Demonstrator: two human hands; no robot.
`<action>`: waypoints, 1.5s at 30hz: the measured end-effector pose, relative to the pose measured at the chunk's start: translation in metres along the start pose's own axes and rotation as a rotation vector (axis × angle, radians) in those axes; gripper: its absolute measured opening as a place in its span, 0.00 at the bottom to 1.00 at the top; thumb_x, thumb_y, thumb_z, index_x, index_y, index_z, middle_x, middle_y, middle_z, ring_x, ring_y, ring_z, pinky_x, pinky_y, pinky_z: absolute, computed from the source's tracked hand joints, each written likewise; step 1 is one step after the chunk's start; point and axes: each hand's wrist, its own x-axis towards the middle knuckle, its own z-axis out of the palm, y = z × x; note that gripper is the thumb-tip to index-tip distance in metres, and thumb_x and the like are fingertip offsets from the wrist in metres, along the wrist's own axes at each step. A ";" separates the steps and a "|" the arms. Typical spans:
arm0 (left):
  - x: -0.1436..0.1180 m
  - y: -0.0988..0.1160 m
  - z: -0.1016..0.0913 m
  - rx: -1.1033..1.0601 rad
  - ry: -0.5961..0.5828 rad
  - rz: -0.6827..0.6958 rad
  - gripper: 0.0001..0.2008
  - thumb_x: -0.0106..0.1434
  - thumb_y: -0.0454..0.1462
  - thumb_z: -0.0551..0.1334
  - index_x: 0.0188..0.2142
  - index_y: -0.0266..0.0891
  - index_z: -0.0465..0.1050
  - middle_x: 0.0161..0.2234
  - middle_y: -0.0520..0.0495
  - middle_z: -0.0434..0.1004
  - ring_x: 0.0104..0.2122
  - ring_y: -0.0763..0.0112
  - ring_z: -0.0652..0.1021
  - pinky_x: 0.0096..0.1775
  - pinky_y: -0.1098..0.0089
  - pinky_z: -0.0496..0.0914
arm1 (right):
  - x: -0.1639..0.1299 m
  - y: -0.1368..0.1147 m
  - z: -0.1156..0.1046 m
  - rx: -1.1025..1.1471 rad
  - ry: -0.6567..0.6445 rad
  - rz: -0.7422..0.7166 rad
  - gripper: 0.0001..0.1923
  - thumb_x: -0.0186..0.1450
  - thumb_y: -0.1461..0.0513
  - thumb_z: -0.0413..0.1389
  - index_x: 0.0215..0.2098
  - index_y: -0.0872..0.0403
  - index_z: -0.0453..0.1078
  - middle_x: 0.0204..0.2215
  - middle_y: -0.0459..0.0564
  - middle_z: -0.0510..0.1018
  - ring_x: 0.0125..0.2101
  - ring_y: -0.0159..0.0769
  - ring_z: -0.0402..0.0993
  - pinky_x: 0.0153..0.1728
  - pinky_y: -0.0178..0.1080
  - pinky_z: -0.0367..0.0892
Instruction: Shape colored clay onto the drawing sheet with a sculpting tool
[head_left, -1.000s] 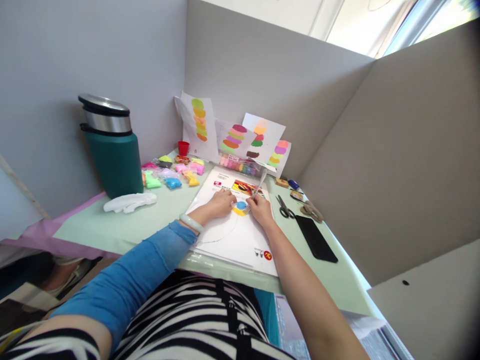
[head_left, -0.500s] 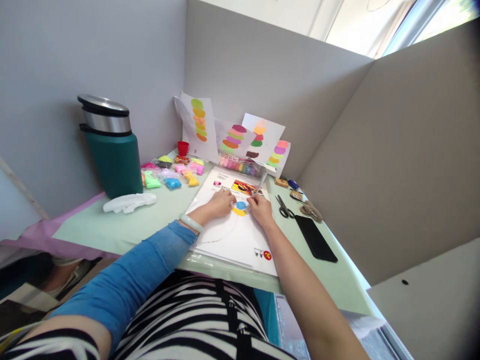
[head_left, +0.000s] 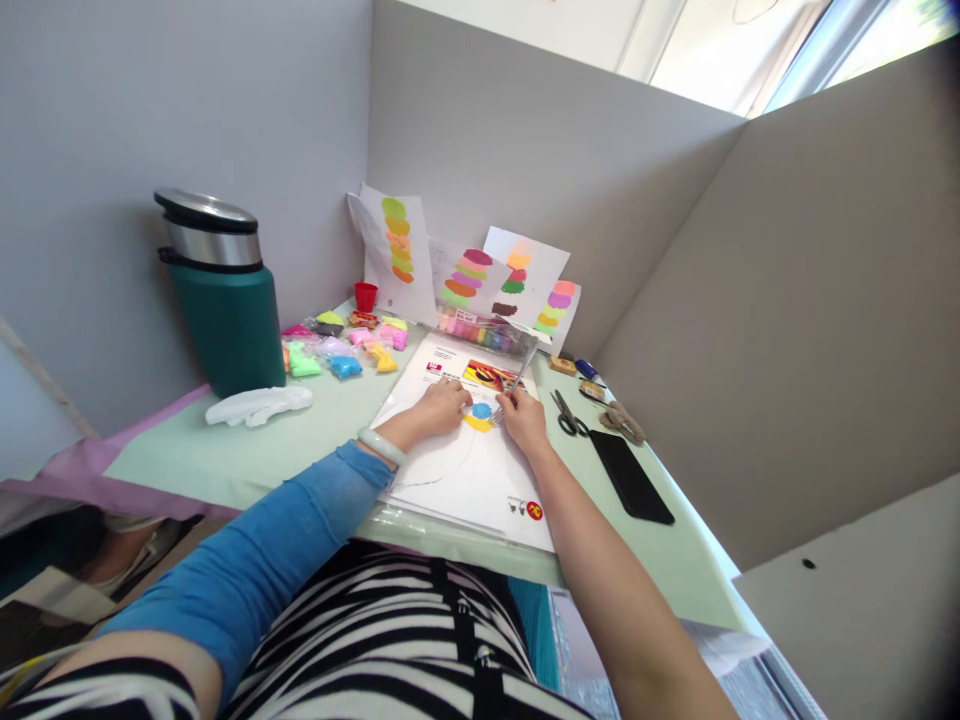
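My left hand (head_left: 439, 405) flat on white sheet (head_left: 480, 470), fingers together, steadying beside blue-and-yellow clay patch (head_left: 478, 415). My right hand (head_left: 523, 420) pinching metal fork (head_left: 514, 382), tines on clay patch at sheet's middle. Scissors (head_left: 568, 415) and black phone (head_left: 631, 477) right on surface (head_left: 225, 455); green flask (head_left: 225, 300) far left.

Fork (head_left: 517, 378) tines blurred against clay (head_left: 480, 415), right hand (head_left: 525, 420) hiding its grip, sheet print illegible
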 end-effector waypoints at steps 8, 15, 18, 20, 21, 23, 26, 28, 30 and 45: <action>0.000 0.001 -0.002 -0.008 -0.008 -0.002 0.18 0.57 0.30 0.53 0.45 0.40 0.72 0.45 0.42 0.70 0.46 0.59 0.67 0.47 0.62 0.63 | 0.000 -0.001 -0.001 -0.010 -0.015 0.008 0.12 0.61 0.55 0.49 0.30 0.53 0.70 0.27 0.48 0.76 0.29 0.35 0.69 0.30 0.34 0.59; 0.000 0.000 0.000 -0.005 0.001 0.000 0.17 0.57 0.31 0.53 0.45 0.40 0.72 0.45 0.43 0.70 0.46 0.60 0.67 0.47 0.62 0.63 | 0.000 -0.001 -0.001 0.008 -0.013 -0.006 0.12 0.61 0.55 0.49 0.31 0.53 0.70 0.28 0.48 0.76 0.29 0.35 0.69 0.30 0.34 0.58; 0.000 0.000 -0.001 0.003 -0.003 0.003 0.18 0.57 0.30 0.53 0.45 0.40 0.72 0.45 0.43 0.70 0.46 0.59 0.67 0.47 0.62 0.63 | 0.000 -0.001 0.000 0.014 -0.034 -0.005 0.12 0.61 0.55 0.50 0.31 0.53 0.70 0.27 0.48 0.76 0.29 0.35 0.69 0.30 0.34 0.59; 0.000 0.000 -0.001 0.000 -0.005 0.000 0.18 0.57 0.30 0.53 0.45 0.40 0.72 0.45 0.43 0.70 0.47 0.59 0.67 0.47 0.62 0.63 | 0.000 -0.001 -0.001 -0.003 -0.017 0.009 0.11 0.61 0.55 0.49 0.31 0.52 0.70 0.28 0.49 0.76 0.29 0.35 0.69 0.31 0.34 0.59; 0.000 0.001 -0.001 -0.002 -0.006 -0.002 0.18 0.57 0.30 0.53 0.45 0.40 0.72 0.45 0.43 0.70 0.47 0.59 0.67 0.47 0.62 0.63 | 0.000 -0.001 -0.001 -0.009 -0.005 0.016 0.11 0.61 0.55 0.49 0.31 0.53 0.70 0.28 0.49 0.76 0.29 0.36 0.69 0.31 0.34 0.59; 0.000 0.001 -0.001 -0.006 -0.003 -0.004 0.18 0.57 0.31 0.53 0.45 0.40 0.71 0.45 0.43 0.70 0.47 0.59 0.67 0.47 0.62 0.63 | 0.000 -0.001 -0.001 -0.007 0.007 0.019 0.11 0.61 0.55 0.49 0.30 0.53 0.70 0.28 0.49 0.76 0.30 0.36 0.69 0.31 0.34 0.59; -0.001 0.000 -0.001 -0.006 0.000 -0.002 0.17 0.57 0.31 0.53 0.46 0.41 0.71 0.45 0.43 0.70 0.47 0.59 0.67 0.47 0.62 0.63 | 0.000 0.000 0.000 0.025 -0.001 0.006 0.11 0.60 0.55 0.49 0.30 0.53 0.69 0.28 0.49 0.76 0.30 0.35 0.69 0.31 0.34 0.59; 0.000 0.000 -0.001 -0.005 0.001 -0.001 0.17 0.58 0.31 0.53 0.46 0.41 0.71 0.45 0.43 0.70 0.47 0.59 0.67 0.47 0.62 0.63 | 0.000 0.000 0.001 0.057 -0.017 -0.010 0.12 0.60 0.55 0.50 0.30 0.53 0.69 0.27 0.48 0.75 0.30 0.35 0.69 0.31 0.34 0.59; 0.000 -0.001 0.000 -0.004 0.004 -0.002 0.17 0.58 0.32 0.53 0.46 0.41 0.71 0.45 0.43 0.70 0.47 0.60 0.67 0.47 0.62 0.63 | 0.000 0.000 0.002 0.088 -0.042 -0.028 0.11 0.60 0.55 0.50 0.30 0.53 0.69 0.26 0.46 0.75 0.29 0.34 0.69 0.30 0.33 0.59; -0.001 0.000 -0.001 -0.031 0.007 -0.019 0.23 0.58 0.31 0.54 0.53 0.43 0.64 0.48 0.43 0.68 0.48 0.60 0.67 0.48 0.62 0.63 | 0.000 -0.002 -0.001 -0.006 -0.015 0.017 0.12 0.60 0.55 0.49 0.30 0.53 0.70 0.26 0.48 0.75 0.28 0.35 0.68 0.30 0.34 0.58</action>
